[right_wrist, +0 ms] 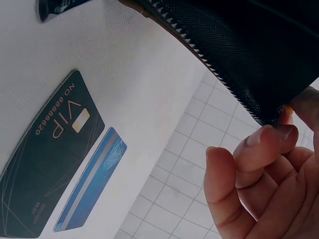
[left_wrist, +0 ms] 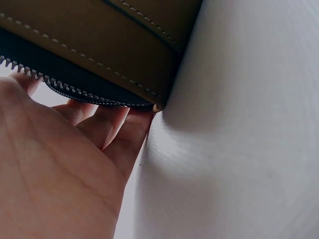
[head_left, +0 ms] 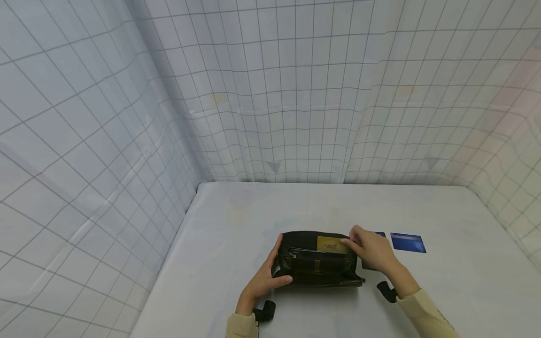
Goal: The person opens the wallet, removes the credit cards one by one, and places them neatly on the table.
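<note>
An unzipped dark wallet (head_left: 317, 267) with a brown leather outside (left_wrist: 84, 45) lies open on the white table. My left hand (head_left: 262, 284) grips its left end, thumb over the front and fingers along the side. A gold card (head_left: 328, 244) stands partly in the slot at the wallet's back right. At that corner my right hand (head_left: 374, 249) pinches the wallet's back edge, with the thumb over the card's right side. In the right wrist view, its fingertips (right_wrist: 264, 139) bend against the zipped corner, and only a sliver of gold shows there.
A dark VIP card (right_wrist: 55, 129) lies right of the wallet, partly hidden by my right hand in the head view. Beside it is a blue card (head_left: 408, 242). Black wrist devices (head_left: 265, 311) sit under both wrists. White grid-patterned curtains (head_left: 274, 94) surround the table (head_left: 236, 211).
</note>
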Demonstrator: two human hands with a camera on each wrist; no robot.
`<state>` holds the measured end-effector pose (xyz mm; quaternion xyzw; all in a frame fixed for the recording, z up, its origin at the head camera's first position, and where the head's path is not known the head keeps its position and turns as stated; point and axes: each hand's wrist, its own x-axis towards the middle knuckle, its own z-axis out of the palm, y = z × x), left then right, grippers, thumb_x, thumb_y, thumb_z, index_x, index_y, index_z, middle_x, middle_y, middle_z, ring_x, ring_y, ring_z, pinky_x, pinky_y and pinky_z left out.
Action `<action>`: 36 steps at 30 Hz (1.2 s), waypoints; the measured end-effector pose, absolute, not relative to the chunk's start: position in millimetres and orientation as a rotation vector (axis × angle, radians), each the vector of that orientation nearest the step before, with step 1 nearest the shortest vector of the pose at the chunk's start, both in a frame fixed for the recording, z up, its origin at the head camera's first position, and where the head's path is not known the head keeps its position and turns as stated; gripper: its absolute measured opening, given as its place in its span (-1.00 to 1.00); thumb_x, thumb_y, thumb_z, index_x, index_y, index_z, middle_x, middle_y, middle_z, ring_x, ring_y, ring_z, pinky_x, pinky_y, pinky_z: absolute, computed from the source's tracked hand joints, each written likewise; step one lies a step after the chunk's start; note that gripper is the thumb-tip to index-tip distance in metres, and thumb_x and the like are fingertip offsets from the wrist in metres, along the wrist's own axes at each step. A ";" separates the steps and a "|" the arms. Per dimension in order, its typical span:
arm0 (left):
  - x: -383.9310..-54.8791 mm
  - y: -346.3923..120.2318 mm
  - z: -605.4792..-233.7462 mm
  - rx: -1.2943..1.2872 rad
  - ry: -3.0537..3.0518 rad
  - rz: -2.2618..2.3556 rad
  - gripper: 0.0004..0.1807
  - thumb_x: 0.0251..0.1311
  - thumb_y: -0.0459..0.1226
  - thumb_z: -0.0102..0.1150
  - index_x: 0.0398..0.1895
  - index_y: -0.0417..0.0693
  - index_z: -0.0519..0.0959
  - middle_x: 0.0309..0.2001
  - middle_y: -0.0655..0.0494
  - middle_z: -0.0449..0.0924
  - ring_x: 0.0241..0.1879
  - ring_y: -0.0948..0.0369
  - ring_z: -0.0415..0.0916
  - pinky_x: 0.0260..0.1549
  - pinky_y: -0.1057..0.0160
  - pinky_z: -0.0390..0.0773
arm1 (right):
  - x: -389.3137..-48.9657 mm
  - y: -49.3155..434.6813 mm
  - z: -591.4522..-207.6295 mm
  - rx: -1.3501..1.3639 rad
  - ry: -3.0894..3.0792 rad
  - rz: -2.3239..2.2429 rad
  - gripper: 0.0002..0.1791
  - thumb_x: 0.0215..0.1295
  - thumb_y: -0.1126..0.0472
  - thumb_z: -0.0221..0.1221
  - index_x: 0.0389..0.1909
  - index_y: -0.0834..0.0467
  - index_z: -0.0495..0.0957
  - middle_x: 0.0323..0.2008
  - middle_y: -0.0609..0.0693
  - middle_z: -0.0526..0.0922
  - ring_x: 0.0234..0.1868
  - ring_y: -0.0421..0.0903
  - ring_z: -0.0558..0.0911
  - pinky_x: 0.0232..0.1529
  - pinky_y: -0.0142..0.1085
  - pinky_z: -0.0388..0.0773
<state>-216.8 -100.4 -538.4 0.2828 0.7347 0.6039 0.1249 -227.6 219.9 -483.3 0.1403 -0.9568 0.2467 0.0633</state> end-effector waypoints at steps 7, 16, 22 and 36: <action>-207.9 -99.5 -513.5 0.834 2.130 1.719 0.05 0.16 -0.17 0.19 0.47 0.08 -0.40 0.47 0.04 -0.53 0.43 -0.04 -0.49 0.22 -0.35 -0.18 | -226.3 219.9 -485.5 0.418 -2.868 0.760 -0.70 0.25 -0.13 0.11 -0.47 -0.01 0.37 -0.75 -0.22 0.27 -0.74 -0.31 0.20 -0.71 -0.44 0.14; -206.1 -99.4 -511.6 0.836 2.128 1.730 0.05 0.15 -0.23 0.19 0.47 0.06 -0.38 0.47 0.05 -0.50 0.43 -0.03 -0.49 0.22 -0.35 -0.18 | -225.6 221.1 -485.4 0.431 -2.840 0.803 -0.67 0.14 -0.15 0.20 -0.47 -0.02 0.36 -0.72 -0.22 0.29 -0.71 -0.32 0.23 -0.67 -0.43 0.17; -207.2 -98.9 -513.0 0.823 2.118 1.737 0.05 0.16 -0.18 0.20 0.47 0.11 -0.38 0.47 0.05 -0.50 0.43 -0.02 -0.49 0.23 -0.34 -0.18 | -225.2 221.5 -483.9 0.414 -2.868 0.832 -0.62 0.03 -0.15 0.28 -0.45 0.02 0.37 -0.67 -0.20 0.30 -0.68 -0.30 0.24 -0.64 -0.42 0.19; -219.1 -100.1 -545.0 0.834 2.137 1.776 0.05 0.13 -0.09 0.22 0.47 0.26 -0.34 0.47 0.28 -0.45 0.44 0.06 -0.44 0.22 -0.35 -0.15 | -225.3 220.5 -486.3 0.416 -2.811 0.822 -0.70 0.15 -0.07 0.23 -0.46 0.02 0.37 -0.70 -0.21 0.28 -0.71 -0.31 0.22 -0.68 -0.42 0.17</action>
